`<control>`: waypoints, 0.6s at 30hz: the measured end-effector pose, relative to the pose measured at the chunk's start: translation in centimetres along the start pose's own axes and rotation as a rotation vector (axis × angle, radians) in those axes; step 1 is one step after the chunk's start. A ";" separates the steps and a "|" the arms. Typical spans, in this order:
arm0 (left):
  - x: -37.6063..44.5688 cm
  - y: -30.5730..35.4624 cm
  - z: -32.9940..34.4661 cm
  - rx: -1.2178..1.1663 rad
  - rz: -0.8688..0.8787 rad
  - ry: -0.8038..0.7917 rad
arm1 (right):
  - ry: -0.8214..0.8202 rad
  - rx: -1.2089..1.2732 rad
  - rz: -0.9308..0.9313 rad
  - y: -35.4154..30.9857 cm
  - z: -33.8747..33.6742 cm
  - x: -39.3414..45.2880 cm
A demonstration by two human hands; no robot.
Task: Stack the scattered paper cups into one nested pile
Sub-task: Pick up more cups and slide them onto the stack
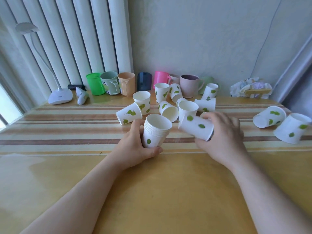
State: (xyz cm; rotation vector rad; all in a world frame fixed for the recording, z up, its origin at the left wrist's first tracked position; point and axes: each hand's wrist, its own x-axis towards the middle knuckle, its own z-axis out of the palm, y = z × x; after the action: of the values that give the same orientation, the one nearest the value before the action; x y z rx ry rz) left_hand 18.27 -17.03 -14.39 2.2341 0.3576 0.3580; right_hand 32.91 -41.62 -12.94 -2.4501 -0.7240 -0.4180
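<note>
My left hand (133, 147) grips a nested pile of white paper cups with green leaf prints (156, 130), upright and tilted slightly, its mouth open at the top. My right hand (222, 134) holds a single paper cup (196, 127) on its side, mouth pointing left, just right of the pile and apart from it. Several loose paper cups (168, 110) stand or lie scattered behind them on the striped table (67, 125). Two more cups (268, 117) lie tipped at the right.
A row of coloured plastic mugs (126, 83) lines the back wall. A white desk lamp (60, 97) and a small white device (81, 97) sit at the back left, a crumpled bag (249, 88) at the back right. A radiator stands behind.
</note>
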 end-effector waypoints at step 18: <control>0.1 -0.3 0.3 0.083 0.096 0.032 | -0.237 0.980 0.034 -1.9 0.4 -1.1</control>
State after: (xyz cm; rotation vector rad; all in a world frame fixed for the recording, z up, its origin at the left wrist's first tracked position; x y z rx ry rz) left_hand 18.47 -17.00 -14.79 2.3344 0.2878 0.4373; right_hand 30.97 -40.48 -12.94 -1.5772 -0.7413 0.2239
